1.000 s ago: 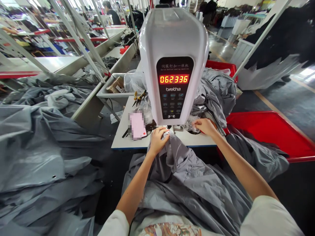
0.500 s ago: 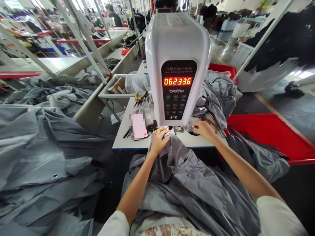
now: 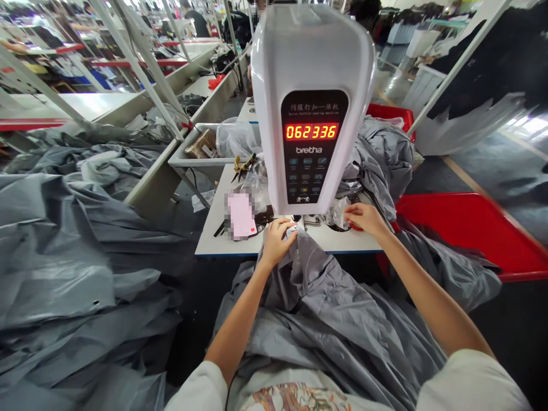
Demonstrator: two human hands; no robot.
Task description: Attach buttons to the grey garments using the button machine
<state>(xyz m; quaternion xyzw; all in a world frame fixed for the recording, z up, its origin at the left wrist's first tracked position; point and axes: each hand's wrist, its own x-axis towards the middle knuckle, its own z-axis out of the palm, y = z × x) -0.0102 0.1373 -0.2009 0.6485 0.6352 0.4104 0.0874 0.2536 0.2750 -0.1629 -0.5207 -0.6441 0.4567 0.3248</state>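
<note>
One folded edge of grey cloth [image 3: 327, 285] is pinched in the left hand [image 3: 276, 244] beneath the sewing machine [image 3: 314, 63]; it should handle soft, light, slippery, best held by that fold. The right hand's [image 3: 369, 220] fingertips nearly meet beside clear plastic [image 3: 339, 212], contents unclear.

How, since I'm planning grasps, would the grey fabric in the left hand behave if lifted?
The grey fabric looks floppy: it drapes in folds. Its sheen suggests it may slip, and its wide spread could make it drag.
</note>
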